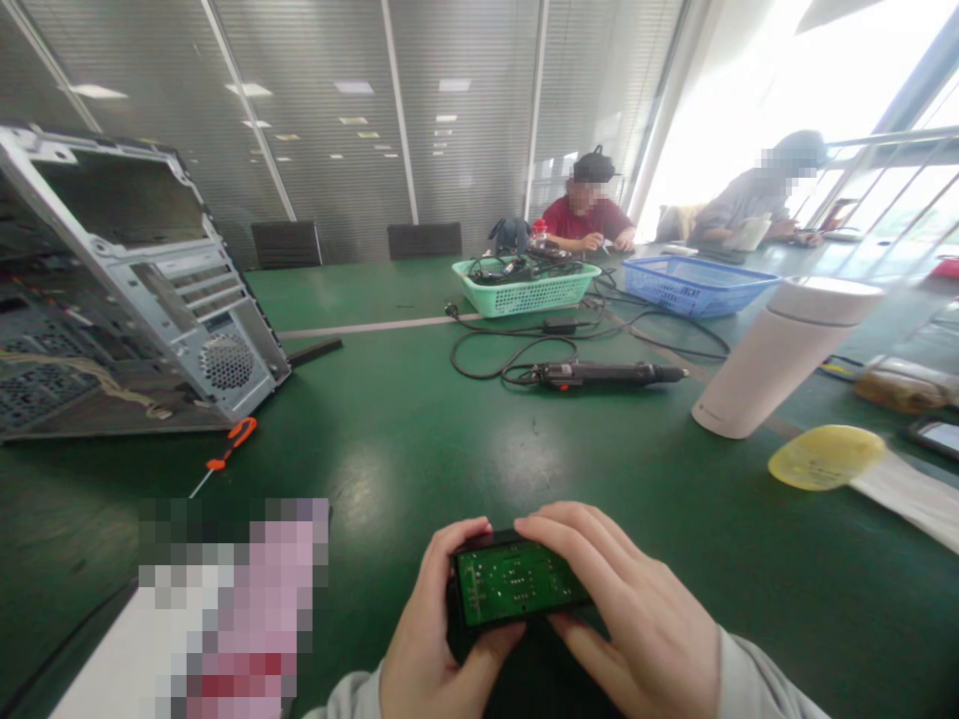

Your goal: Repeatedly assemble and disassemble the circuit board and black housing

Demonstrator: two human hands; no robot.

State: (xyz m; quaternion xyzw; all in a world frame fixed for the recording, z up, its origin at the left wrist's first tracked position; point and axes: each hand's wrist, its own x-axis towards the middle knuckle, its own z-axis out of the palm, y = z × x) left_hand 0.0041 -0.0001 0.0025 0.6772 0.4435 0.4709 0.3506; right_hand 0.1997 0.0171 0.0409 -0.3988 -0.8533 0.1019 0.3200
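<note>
My left hand (435, 639) and right hand (621, 609) both close around a green circuit board (513, 581), at the near edge of the glossy green worktop (390, 439). Beyond my left hand lies an open computer case (127, 290). Beyond my right are an electric screwdriver (599, 374) and a white flask (779, 355). Far ahead, a person in red (588, 215) sits before a slatted glass wall (465, 150).

SURFACE: green table (390, 439) — glossy, wide | WALL: glass partition (337, 150) with closed blinds | SEATING: two black chairs (286, 244) at far edge | LIGHT: bright window (749, 90) right — ceiling panels (247, 90) lit
</note>
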